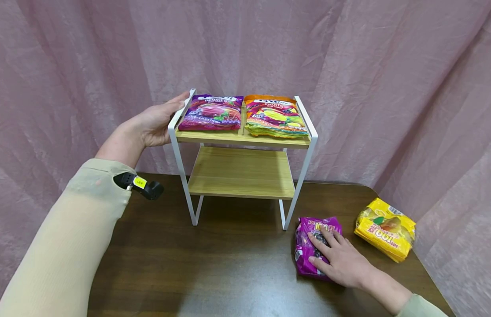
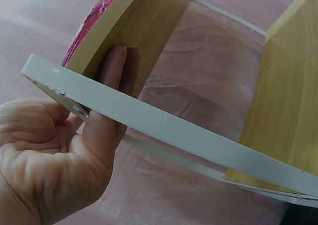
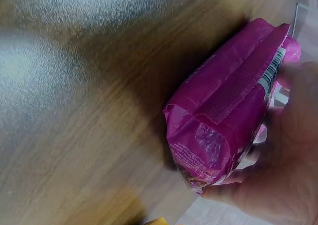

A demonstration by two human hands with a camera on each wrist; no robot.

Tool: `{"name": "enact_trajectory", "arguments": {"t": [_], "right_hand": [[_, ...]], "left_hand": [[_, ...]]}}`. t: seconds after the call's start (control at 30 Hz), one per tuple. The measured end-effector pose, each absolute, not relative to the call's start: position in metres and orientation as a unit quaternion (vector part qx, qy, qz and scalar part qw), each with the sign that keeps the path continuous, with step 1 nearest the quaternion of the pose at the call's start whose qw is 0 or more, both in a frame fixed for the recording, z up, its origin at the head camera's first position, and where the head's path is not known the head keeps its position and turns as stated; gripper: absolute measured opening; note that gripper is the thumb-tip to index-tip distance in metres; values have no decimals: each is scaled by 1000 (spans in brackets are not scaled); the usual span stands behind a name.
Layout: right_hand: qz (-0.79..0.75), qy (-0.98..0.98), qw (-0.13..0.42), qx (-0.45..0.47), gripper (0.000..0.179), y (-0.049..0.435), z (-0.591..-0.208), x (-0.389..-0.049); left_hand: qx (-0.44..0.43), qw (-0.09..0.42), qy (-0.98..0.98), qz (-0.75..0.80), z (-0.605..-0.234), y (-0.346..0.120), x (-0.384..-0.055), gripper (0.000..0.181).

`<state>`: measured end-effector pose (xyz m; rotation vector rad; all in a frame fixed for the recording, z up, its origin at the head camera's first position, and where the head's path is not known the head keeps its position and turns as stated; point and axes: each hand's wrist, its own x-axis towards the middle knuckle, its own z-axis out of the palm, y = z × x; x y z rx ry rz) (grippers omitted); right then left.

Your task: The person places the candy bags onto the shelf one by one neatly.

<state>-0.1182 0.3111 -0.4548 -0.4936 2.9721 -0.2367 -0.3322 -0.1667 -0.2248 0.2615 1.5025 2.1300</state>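
Note:
A two-tier shelf with wooden boards and white side frames stands on the brown table. My left hand grips its upper left side; in the left wrist view the fingers pass through the white frame and lie under the top board. On that board are a purple berries candy bag at left and an orange fruits candy bag at right. Beside the shelf's right foot, my right hand rests with spread fingers on a purple candy bag. The bag's underside is hidden.
A yellow candy bag lies near the right edge of the table. Pink curtains hang behind and to the right. A black strap with a yellow label hangs at my left sleeve.

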Motion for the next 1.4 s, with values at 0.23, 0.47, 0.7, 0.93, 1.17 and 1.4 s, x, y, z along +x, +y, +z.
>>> {"name": "enact_trajectory", "arguments": {"t": [0.23, 0.47, 0.7, 0.93, 1.17, 1.4], "right_hand": [[-72, 983, 77, -152, 75, 306, -454, -112], [-63, 983, 93, -144, 77, 299, -453, -105], [-63, 983, 110, -130, 78, 292, -454, -101], [-61, 982, 132, -118, 79, 284, -455, -95], [-54, 984, 130, -107, 79, 271, -455, -90], [-44, 987, 109, -107, 77, 255, -457, -84]], "left_hand": [[96, 257, 556, 784, -225, -167, -332, 58], [93, 258, 557, 784, -224, -167, -331, 58], [92, 258, 556, 785, -223, -167, -330, 57], [94, 259, 555, 785, -224, -167, -331, 58], [99, 262, 555, 783, -224, -166, -331, 58], [94, 261, 556, 783, -224, -166, -331, 56]]}}
